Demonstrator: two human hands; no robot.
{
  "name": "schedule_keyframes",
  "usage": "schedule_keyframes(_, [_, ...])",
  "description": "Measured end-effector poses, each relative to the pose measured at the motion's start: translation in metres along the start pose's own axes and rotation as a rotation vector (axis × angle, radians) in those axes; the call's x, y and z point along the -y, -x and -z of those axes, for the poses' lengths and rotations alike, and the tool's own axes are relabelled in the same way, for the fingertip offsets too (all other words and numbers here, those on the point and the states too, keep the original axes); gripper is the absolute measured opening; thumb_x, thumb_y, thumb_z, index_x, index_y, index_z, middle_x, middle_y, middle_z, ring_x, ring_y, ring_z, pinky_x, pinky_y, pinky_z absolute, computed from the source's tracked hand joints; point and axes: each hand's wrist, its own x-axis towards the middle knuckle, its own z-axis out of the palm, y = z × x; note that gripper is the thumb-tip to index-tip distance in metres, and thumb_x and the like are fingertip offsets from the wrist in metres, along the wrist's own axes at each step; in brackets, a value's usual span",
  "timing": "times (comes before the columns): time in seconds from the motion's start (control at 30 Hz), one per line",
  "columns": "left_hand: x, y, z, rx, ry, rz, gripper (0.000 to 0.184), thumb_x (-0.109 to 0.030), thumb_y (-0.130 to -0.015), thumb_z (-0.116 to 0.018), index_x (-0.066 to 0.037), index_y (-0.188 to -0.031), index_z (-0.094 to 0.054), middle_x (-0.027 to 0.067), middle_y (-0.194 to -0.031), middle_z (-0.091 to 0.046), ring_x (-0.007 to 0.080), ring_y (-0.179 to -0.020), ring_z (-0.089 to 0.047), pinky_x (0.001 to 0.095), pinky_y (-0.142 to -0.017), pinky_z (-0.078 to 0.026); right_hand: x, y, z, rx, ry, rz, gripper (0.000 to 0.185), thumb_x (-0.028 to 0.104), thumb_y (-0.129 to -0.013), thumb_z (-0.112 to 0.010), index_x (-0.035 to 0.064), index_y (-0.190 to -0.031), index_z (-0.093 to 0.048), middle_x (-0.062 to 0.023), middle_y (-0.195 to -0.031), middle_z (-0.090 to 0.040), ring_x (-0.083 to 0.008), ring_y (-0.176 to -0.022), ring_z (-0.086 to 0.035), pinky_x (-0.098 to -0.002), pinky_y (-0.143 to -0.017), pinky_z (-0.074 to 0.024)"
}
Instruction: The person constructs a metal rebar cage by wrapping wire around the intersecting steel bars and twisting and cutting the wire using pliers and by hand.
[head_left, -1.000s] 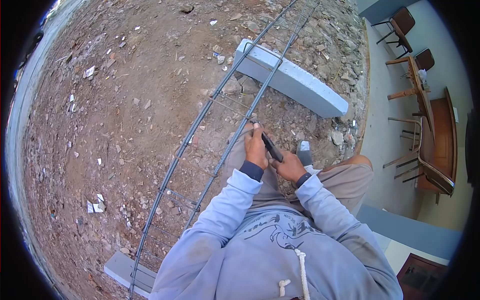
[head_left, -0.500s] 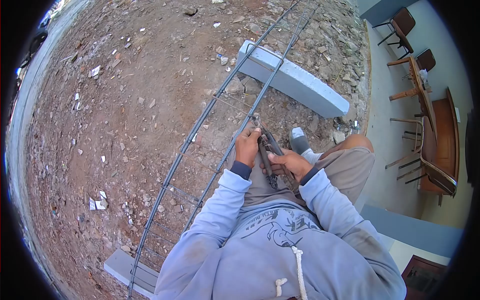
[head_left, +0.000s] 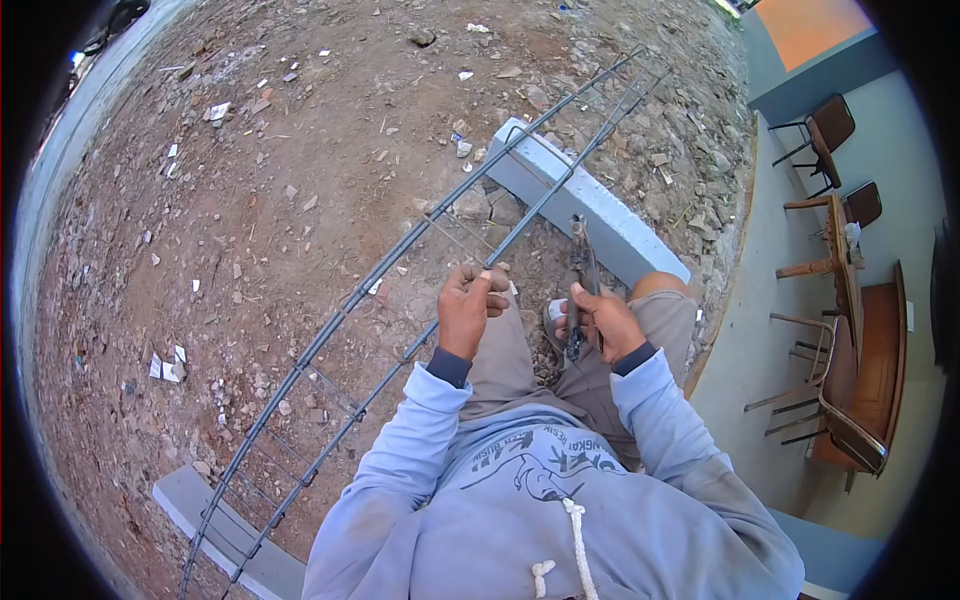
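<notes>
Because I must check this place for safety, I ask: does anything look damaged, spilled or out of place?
No damage or spill stands out on the rebar cage or the blocks under it. Only the white fragments look odd: pale, angular pieces lying loose on brown ground, left of the cage.

Bare brown ground point(head_left: 250, 230), strewn with stones point(head_left: 422, 38) and white scraps point(head_left: 173, 372), lies in daylight. At right, a pale floor point(head_left: 735, 350) meets a light wall point(head_left: 893, 130), with brown chairs point(head_left: 832, 124) near a wooden table point(head_left: 842, 265); an orange panel point(head_left: 812, 28) shows beyond.
</notes>
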Motion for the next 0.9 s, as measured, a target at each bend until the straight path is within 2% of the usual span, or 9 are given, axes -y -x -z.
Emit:
schedule_keyframes(0.07, [0.001,-0.008,-0.004,-0.021,0.019,-0.019,0.017,-0.020,-0.090,-0.052,-0.003,-0.093,-0.050,0.0069,-0.072,-0.061,0.0093,-0.053,-0.054,0.0225,-0.047,-0.044,0.027,-0.015,0.017,0.055,-0.129,0.085,0.022,0.022,-0.090,-0.058,0.0061,-0.102,-0.050,-0.0079,-0.080,-0.057,-0.0194,-0.065,-0.060,-0.0341,-0.056,-0.0511])
schedule_keyframes(0.2, [-0.002,-0.025,-0.028,-0.101,0.069,-0.114,0.013,-0.018,-0.092,-0.050,-0.005,-0.090,-0.049,0.0036,-0.065,-0.056,0.0064,-0.046,-0.044,0.0217,-0.042,-0.037,0.099,-0.070,0.058,0.191,0.148,0.149,0.019,0.016,-0.089,-0.057,0.0042,-0.102,-0.049,-0.0101,-0.079,-0.056,-0.0202,-0.058,-0.058,-0.0345,-0.048,-0.0507])
schedule_keyframes(0.3, [-0.001,-0.027,-0.034,-0.184,0.063,-0.164,0.015,-0.020,-0.091,-0.050,-0.005,-0.087,-0.050,0.0044,-0.066,-0.056,0.0067,-0.047,-0.046,0.0209,-0.043,-0.038,0.124,-0.143,0.080,0.023,0.146,0.180,0.019,0.012,-0.089,-0.055,-0.0003,-0.102,-0.050,-0.0123,-0.079,-0.057,-0.0223,-0.058,-0.059,-0.0360,-0.048,-0.0509])
schedule_keyframes(0.33, [0.002,-0.024,-0.033,-0.232,0.072,-0.161,0.016,-0.020,-0.091,-0.051,-0.005,-0.087,-0.050,0.0044,-0.066,-0.056,0.0067,-0.047,-0.046,0.0208,-0.043,-0.038,0.123,-0.174,0.089,-0.003,0.033,0.147,0.020,0.011,-0.088,-0.055,-0.0034,-0.101,-0.049,-0.0133,-0.076,-0.057,-0.0232,-0.056,-0.059,-0.0365,-0.048,-0.0517])
schedule_keyframes(0.4, [0.006,-0.025,-0.035,-0.310,0.085,-0.166,0.017,-0.022,-0.091,-0.051,-0.006,-0.085,-0.051,0.0042,-0.066,-0.056,0.0069,-0.047,-0.046,0.0206,-0.043,-0.038,0.111,-0.205,0.092,0.096,0.139,0.094,0.015,0.012,-0.091,-0.052,-0.0003,-0.099,-0.049,-0.0128,-0.074,-0.057,-0.0230,-0.057,-0.059,-0.0361,-0.050,-0.0512])
schedule_keyframes(0.47, [0.016,-0.037,-0.040,-0.338,0.078,-0.182,0.018,-0.023,-0.091,-0.051,-0.006,-0.085,-0.051,0.0043,-0.066,-0.056,0.0071,-0.048,-0.047,0.0207,-0.044,-0.038,0.101,-0.179,0.076,0.393,0.423,-0.017,0.013,0.010,-0.089,-0.053,0.0004,-0.096,-0.048,-0.0123,-0.071,-0.057,-0.0237,-0.055,-0.058,-0.0365,-0.049,-0.0502])
schedule_keyframes(0.63, [0.034,-0.050,-0.087,-0.263,0.023,-0.172,0.017,-0.024,-0.092,-0.051,-0.007,-0.089,-0.052,0.0053,-0.073,-0.061,0.0100,-0.055,-0.054,0.0228,-0.051,-0.045,0.107,-0.187,0.091,0.443,0.393,0.021,0.018,0.011,-0.086,-0.058,-0.0008,-0.095,-0.048,-0.0138,-0.072,-0.059,-0.0238,-0.055,-0.059,-0.0379,-0.049,-0.0522])
schedule_keyframes(0.77, [0.029,-0.042,-0.098,-0.268,-0.051,-0.198,0.019,-0.023,-0.093,-0.050,-0.005,-0.089,-0.049,0.0067,-0.074,-0.063,0.0099,-0.056,-0.055,0.0232,-0.053,-0.045,0.106,-0.181,0.082,0.304,0.076,0.186,0.019,0.011,-0.086,-0.056,-0.0012,-0.099,-0.049,-0.0128,-0.072,-0.059,-0.0223,-0.054,-0.059,-0.0361,-0.048,-0.0507])
schedule_keyframes(0.9, [0.036,-0.043,-0.085,-0.372,-0.099,-0.168,0.019,-0.024,-0.093,-0.051,-0.005,-0.089,-0.049,0.0071,-0.076,-0.063,0.0101,-0.057,-0.056,0.0235,-0.053,-0.046,0.068,-0.185,0.069,0.443,0.275,0.149,0.018,0.010,-0.086,-0.054,-0.0004,-0.100,-0.049,-0.0119,-0.070,-0.058,-0.0218,-0.053,-0.059,-0.0347,-0.047,-0.0498])
